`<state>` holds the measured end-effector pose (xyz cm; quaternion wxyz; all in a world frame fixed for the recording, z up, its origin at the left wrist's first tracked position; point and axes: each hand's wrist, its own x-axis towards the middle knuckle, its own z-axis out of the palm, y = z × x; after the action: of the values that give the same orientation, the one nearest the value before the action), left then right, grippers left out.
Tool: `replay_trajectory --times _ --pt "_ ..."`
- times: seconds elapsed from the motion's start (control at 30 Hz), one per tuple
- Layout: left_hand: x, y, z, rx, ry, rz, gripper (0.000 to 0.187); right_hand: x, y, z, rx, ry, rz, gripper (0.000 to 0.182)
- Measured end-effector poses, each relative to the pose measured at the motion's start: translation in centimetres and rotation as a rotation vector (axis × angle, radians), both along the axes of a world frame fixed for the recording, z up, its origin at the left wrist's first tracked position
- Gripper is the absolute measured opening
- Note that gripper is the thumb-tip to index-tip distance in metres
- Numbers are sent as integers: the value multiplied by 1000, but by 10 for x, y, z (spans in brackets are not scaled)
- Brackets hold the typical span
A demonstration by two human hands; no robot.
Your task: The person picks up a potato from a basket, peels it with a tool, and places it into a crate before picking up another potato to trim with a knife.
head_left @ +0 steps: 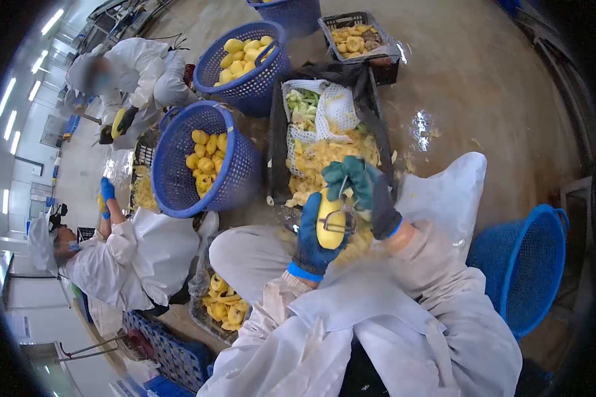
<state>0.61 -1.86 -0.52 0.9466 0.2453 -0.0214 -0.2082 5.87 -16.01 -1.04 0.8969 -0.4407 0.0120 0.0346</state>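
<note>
My left hand (309,243), in a blue-and-dark glove, is closed around a long yellow potato (329,228) held above my lap. My right hand (369,195), in a green-and-dark glove, grips a metal Y-shaped peeler (346,210). The peeler's blade end lies against the potato's right side. Just beyond my hands stands a black crate (278,149), lined with dark plastic. Yellow peelings (331,159), some green scraps (302,106) and a white mesh sheet (334,109) lie in it.
Blue baskets of yellow potatoes, one nearer (242,169) and one farther (271,79), stand left of the crate. A blue basket (520,271) is by my right side. Two co-workers in white, one bending (136,66) and one seated (139,258), are at left. The floor (470,86) looks wet.
</note>
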Motion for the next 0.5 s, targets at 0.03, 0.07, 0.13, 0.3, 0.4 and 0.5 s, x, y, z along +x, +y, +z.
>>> replay_trajectory --times 0.03,0.07,0.13,0.3,0.4,0.5 --pt "2 0 0 -125 59 -30 59 10 -10 -17 -137 -177 -105 29" --pt "2 -1 1 -38 67 4 58 20 -19 -33 -272 -339 -233 29" --pt "8 0 8 490 -198 118 57 36 -37 -20 46 -43 -331 28" --pt "0 7 -7 1196 -728 267 62 -1 -7 3 -576 -374 -107 25" --pt "-7 8 -6 825 -469 59 65 5 -2 2 -201 -124 -21 27" --pt "-3 16 -14 166 73 -123 66 23 -18 -3 -79 -21 -211 27"
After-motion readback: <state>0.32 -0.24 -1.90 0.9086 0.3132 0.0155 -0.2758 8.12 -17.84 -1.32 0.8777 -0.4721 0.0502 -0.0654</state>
